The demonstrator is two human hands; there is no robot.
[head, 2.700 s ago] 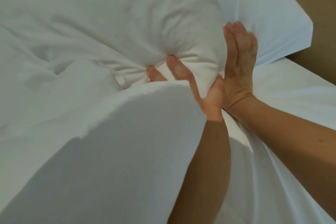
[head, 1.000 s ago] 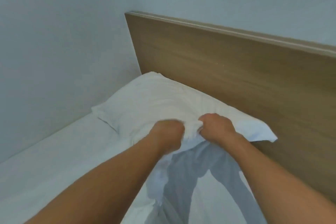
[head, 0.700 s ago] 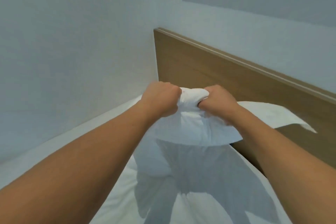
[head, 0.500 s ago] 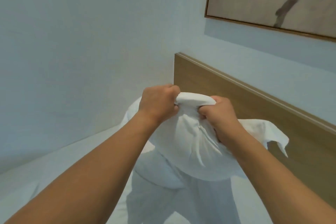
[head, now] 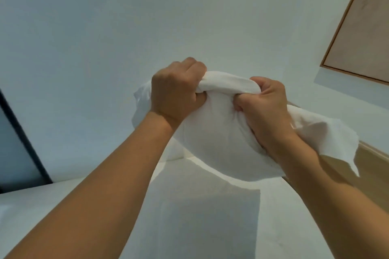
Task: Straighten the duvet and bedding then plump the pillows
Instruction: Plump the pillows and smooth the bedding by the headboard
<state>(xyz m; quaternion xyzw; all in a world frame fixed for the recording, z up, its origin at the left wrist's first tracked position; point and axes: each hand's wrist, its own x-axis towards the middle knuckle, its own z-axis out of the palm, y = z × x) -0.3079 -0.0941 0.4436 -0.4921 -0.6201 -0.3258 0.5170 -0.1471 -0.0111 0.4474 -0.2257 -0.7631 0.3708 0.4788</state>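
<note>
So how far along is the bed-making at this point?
The white sheet below lies flat and smooth, so the straightening looks done where it shows. In hand is the plumping: the left hand and right hand each have a closed grip on the top edge of one white pillow, held in the air. Left: setting it down by the wooden headboard. No other pillow is in view.

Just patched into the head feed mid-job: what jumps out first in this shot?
A white pillow held up in the air at centre frame, with the left hand and the right hand both fisted into its top edge. Below it lies the white bed. A wood-framed picture hangs on the wall at the upper right.
</note>
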